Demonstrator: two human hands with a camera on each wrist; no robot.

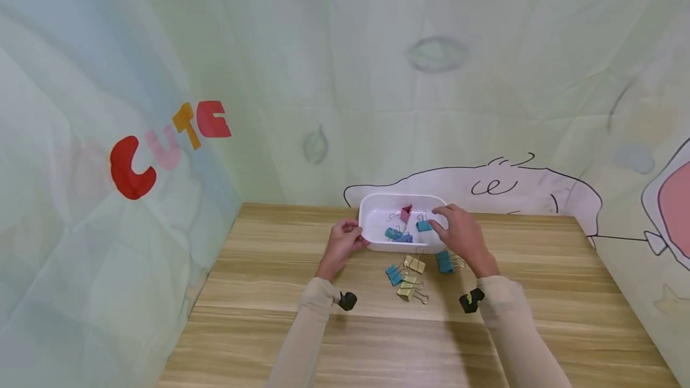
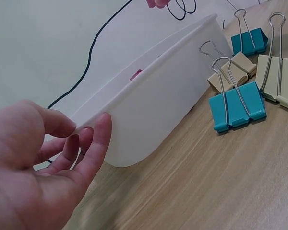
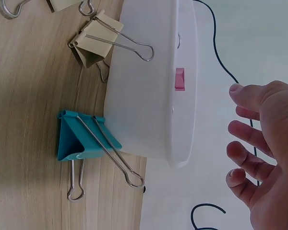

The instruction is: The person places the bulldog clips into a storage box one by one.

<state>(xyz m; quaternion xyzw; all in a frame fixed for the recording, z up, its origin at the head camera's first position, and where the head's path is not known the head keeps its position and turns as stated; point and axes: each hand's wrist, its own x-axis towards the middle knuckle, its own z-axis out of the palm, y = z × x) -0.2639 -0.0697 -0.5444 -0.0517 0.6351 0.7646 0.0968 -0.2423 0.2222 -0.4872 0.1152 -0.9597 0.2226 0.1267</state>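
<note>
My left hand [image 1: 343, 246] pinches the left rim of a white plastic tray [image 1: 404, 248] between thumb and fingers, as the left wrist view shows. Over the tray's right end is my right hand [image 1: 462, 233], its fingers spread and nothing between them in the right wrist view. Just by its fingertips, inside the tray, a teal binder clip [image 1: 424, 226] appears; whether it touches the bottom I cannot tell. The tray also holds a red binder clip [image 1: 405, 213], another teal clip [image 1: 393, 233] and a blue clip [image 1: 406, 238].
In front of the tray, on the wooden table [image 1: 259, 292], lie a small teal clip [image 1: 393, 275], two pale yellow clips [image 1: 415, 264] and a larger teal clip [image 3: 84, 136] near the right wrist. A printed curtain [image 1: 323, 106] rises right behind the tray.
</note>
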